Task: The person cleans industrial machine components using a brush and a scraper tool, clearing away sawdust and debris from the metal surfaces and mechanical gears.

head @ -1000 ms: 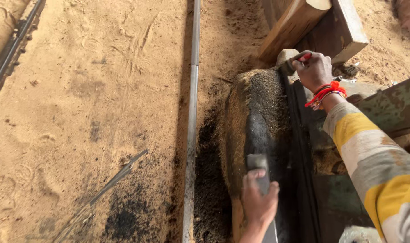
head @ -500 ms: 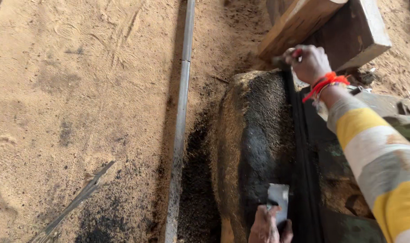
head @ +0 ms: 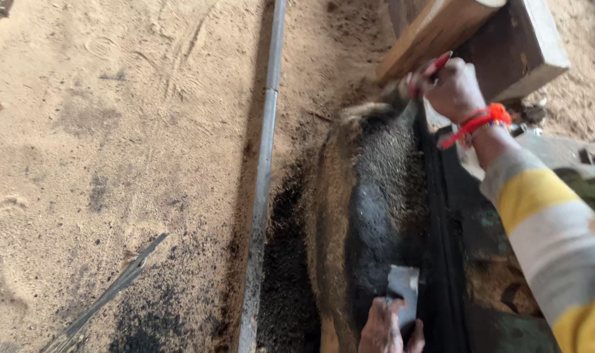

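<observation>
My left hand has slid lower along the dark, sawdust-caked log, fingers wrapped on the flat metal scraper pressed against it, while my right hand grips what seems a red-handled tool at the far end.

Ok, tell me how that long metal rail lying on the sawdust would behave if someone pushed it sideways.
The rail looks like solid steel, so probably heavy and stiff rather than bendy. It runs the whole frame and sits partly sunk in the sawdust floor, so it would likely resist a sideways push. Whether it is fixed down cannot be told.
</observation>
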